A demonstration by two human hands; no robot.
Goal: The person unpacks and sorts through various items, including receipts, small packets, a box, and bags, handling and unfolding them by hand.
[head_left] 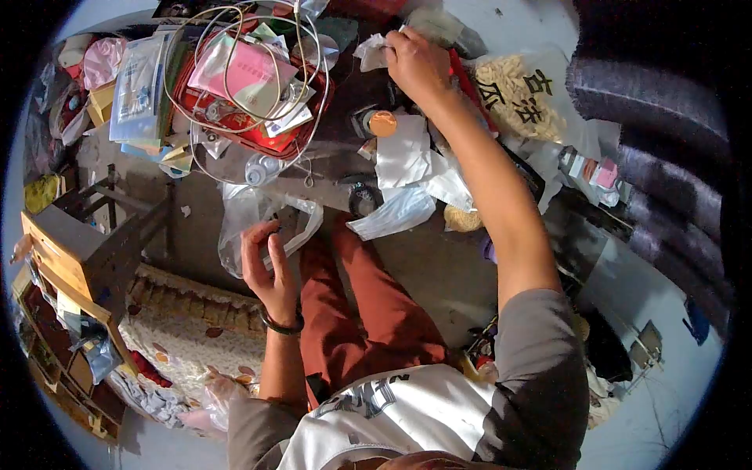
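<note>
My left hand [269,270], with a dark bracelet at the wrist, is raised in front of the table with its fingers curled. It holds a clear plastic bag [233,235] that hangs with its mouth spread; the exact grip is partly hidden. My right hand [419,66] reaches across to the far side of the table, fingers closed on a crumpled whitish wrapper or tissue [371,53]. Near that hand lie a clear bag of pale, stick-like pieces [521,98] with dark printed characters and a greyish plastic bag [445,30].
A red basket [329,86] with papers and a looped pale cable stands on the table. White papers [403,153], a face mask [395,213] and an orange-lidded jar [382,123] lie mid-table. A wooden stool-like frame [70,258] is at left; dark fabric [658,117] hangs at right.
</note>
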